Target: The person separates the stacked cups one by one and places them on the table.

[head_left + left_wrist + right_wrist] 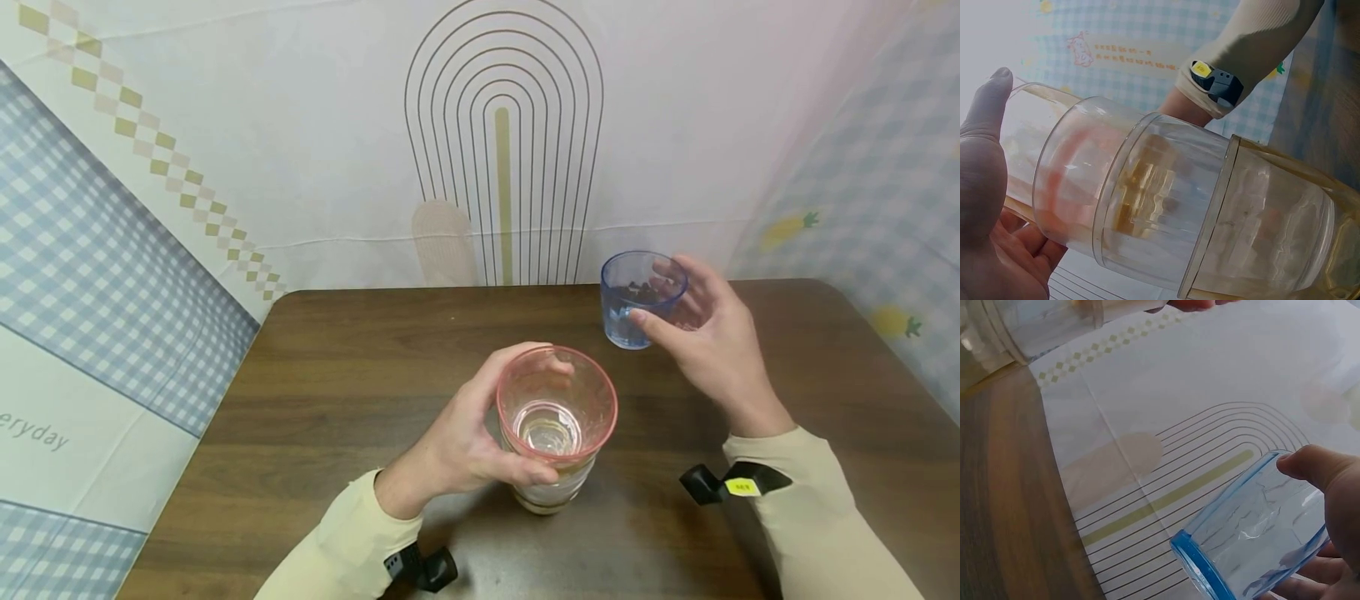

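My left hand (468,433) grips a stack of nested clear cups (555,487) near the top, thumb on the near side. A pink rim (611,408) tops the stack. In the left wrist view, several cups sit one inside another, and the lowest cup (1341,250) is amber-tinted. Farther right, my right hand (727,350) holds a blue transparent cup (621,325) between thumb and fingers, apart from the stack. Seen from the right wrist, this blue cup (1254,531) has a thicker, deeper blue band at its base, and the thumb presses near its rim.
A dark brown wooden table (322,400) lies beneath both hands. Behind it hangs a pale cloth (300,150) printed with arches. Blue checked cloth (75,208) covers the left side, and more checked cloth (862,217) hangs at the right.
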The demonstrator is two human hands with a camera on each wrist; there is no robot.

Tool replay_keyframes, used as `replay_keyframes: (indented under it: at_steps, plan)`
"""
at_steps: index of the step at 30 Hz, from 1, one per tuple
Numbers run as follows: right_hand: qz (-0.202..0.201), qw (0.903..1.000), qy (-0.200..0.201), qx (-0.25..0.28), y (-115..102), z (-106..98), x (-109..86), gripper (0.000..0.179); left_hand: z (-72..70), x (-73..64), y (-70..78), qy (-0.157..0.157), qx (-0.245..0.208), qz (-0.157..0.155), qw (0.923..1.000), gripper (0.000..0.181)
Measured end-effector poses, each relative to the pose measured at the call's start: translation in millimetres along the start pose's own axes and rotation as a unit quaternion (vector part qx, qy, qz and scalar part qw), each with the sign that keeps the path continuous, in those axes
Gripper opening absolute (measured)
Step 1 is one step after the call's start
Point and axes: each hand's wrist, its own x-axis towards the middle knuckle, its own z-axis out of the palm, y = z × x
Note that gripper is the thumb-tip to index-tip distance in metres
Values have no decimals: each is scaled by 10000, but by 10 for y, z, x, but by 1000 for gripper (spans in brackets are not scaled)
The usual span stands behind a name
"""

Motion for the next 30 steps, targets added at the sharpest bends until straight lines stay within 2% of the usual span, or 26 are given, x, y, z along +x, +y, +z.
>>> replay_keyframes:
  at_steps: [17,30]
  plan:
    - [482,9984,-250,-168,229,12,80,87,-6,1,11,-18,-10,-35,10000,110]
    - [703,9971,-216,-211,397,58,105,93,-7,-1,14,-5,9,-55,10000,109]
